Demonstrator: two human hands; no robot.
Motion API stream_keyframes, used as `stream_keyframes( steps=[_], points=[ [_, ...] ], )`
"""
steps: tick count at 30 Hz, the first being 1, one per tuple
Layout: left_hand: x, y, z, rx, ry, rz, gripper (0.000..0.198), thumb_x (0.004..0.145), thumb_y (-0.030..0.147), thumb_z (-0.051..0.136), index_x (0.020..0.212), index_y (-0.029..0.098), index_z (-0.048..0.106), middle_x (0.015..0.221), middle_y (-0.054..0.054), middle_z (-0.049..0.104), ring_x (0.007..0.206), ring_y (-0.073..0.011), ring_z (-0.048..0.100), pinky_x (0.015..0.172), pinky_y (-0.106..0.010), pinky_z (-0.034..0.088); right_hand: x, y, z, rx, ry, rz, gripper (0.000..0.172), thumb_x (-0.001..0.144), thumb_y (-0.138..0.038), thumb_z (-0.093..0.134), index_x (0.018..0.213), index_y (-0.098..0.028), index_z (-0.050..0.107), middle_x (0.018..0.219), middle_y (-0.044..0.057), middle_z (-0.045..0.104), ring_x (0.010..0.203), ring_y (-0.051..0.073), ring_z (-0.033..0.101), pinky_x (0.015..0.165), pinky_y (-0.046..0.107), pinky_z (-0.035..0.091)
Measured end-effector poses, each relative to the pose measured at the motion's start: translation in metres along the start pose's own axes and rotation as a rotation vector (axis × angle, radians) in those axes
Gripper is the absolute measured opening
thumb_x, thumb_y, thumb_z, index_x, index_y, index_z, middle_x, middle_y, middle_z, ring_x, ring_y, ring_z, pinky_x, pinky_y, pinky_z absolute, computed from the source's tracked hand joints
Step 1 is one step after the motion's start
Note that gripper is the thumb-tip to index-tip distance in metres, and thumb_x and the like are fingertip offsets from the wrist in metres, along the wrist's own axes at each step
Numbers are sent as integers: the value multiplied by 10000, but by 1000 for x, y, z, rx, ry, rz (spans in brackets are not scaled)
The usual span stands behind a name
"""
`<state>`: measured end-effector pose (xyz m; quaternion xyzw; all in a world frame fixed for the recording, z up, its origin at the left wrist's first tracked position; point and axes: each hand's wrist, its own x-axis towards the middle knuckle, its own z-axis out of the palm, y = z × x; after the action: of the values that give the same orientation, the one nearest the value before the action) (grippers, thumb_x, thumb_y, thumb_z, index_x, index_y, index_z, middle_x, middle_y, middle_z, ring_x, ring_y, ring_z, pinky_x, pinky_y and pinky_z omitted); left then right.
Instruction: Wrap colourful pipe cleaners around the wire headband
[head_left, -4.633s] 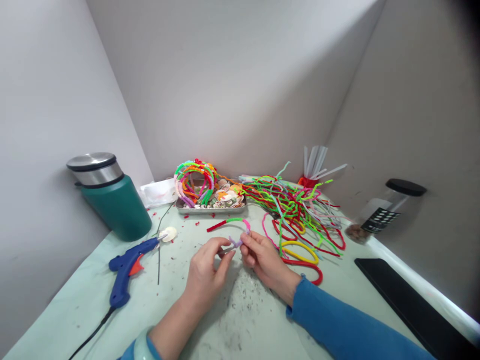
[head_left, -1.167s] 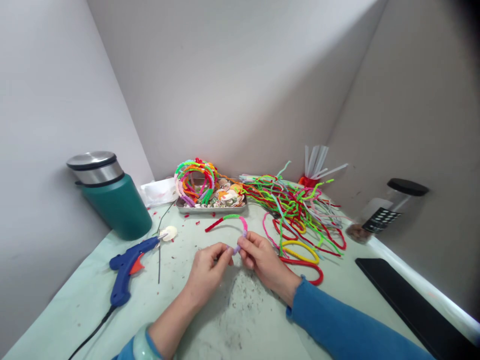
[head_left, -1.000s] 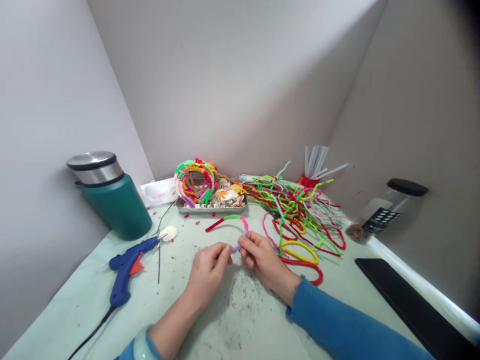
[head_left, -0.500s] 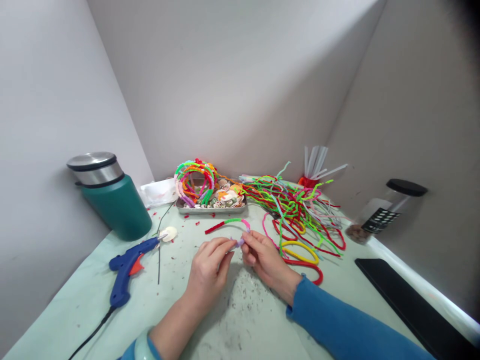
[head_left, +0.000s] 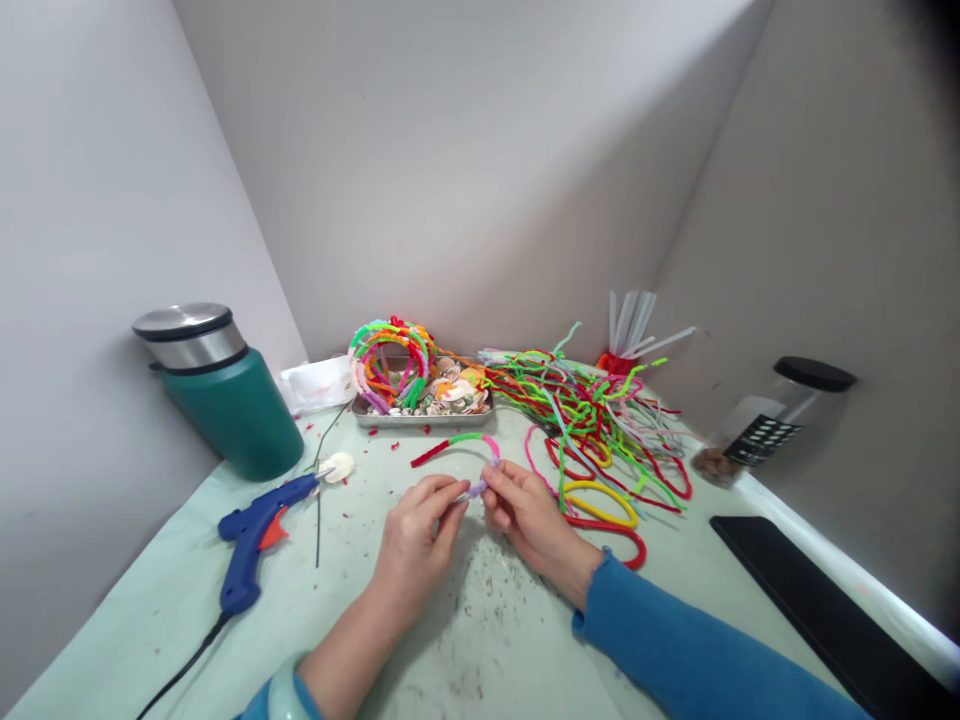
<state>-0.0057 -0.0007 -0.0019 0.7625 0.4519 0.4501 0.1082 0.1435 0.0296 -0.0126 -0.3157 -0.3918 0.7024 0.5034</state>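
Note:
A curved strip wound with pipe cleaner (head_left: 469, 437) runs from red through green and pink to lilac. My right hand (head_left: 529, 510) pinches its lilac part between thumb and forefinger. Close beside it, my left hand (head_left: 424, 525) has thumb and fingertips closed on the lilac pipe cleaner at the near end. The strip's red end points left, free above the table. The fingertips partly hide the lilac section.
A blue glue gun (head_left: 251, 540) and a green bottle (head_left: 225, 400) stand left. Behind are a metal tray (head_left: 424, 421) of shells and wound rings, and a pipe cleaner heap (head_left: 585, 400). At right are a lidded jar (head_left: 757, 430) and black slab (head_left: 817, 610).
The left fingertips have shifted slightly at the lilac section, where a little more of it now shows between the hands. The strip and the right hand are almost unmoved.

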Motion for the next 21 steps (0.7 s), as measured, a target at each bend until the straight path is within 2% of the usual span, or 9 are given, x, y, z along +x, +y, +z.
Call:
stream_keyframes(
  steps=[6,12,21],
  points=[
    [1,0,0,-30,-16,-56,168,820,178,503,897,181,652,875,-61,660,808,-165,605,737,-272,473,0,0,0,-6,0,-4,284,729,-400,633,666,-177,468,529,-64,496,363,30,333,391,179,242],
    [1,4,-2,-1,-113,-149,178,841,211,459,779,176,621,746,-34,637,689,-148,575,648,-251,439,-1,-1,1,-41,-8,-9,299,716,-419,638,665,-178,469,527,-62,493,363,33,328,390,180,238],
    [1,5,-5,-13,-227,-144,162,848,185,400,816,181,559,759,-31,592,721,-156,546,660,-264,426,-2,-1,3,-52,-15,-17,287,724,-397,634,654,-178,463,520,-61,502,364,34,328,389,182,231]
  ],
)
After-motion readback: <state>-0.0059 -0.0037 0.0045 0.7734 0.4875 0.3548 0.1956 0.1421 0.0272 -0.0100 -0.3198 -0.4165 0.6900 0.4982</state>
